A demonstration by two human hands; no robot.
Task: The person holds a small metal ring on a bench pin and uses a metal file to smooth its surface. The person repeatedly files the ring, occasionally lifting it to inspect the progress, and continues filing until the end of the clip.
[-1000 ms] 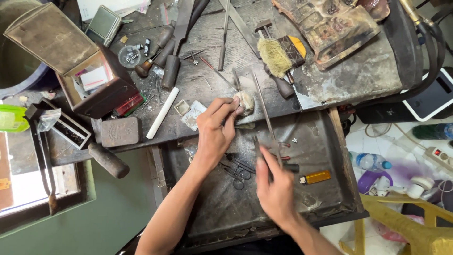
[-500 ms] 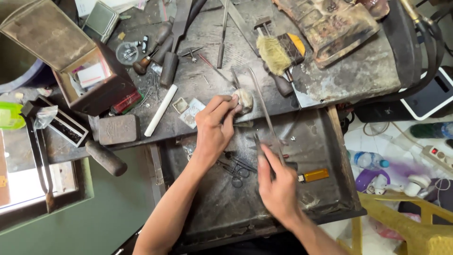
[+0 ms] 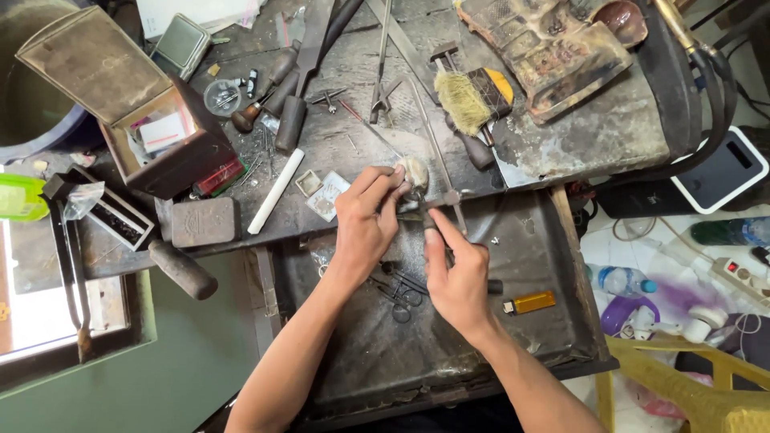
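Head view: workbench [image 3: 561, 152] with open drawer [image 3: 553, 337]
Left hand [image 3: 365, 220]: pinching small pale piece [image 3: 413, 172] at bench edge
Right hand [image 3: 457, 277]: gripping thin saw frame [image 3: 437, 152]
Progress: sawing apparently underway, piece not separated

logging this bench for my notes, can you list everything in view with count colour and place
jeweller's saw frame: 1, grey metal, bench edge, gripped at its lower end
pale lump: 1, off-white, bench edge by the left fingertips
open box: 1, brown, bench left
brush: 1, straw bristles, bench centre-right
white rod: 1, white, bench front
metal block: 1, grey-brown, bench front left
orange lighter: 1, orange, tray right
scissors: 1, dark, tray centre
tray: 1, dark grey, under the bench
water bottle: 1, clear with blue cap, floor right
left hand: pinching at the lump
right hand: on the saw handle
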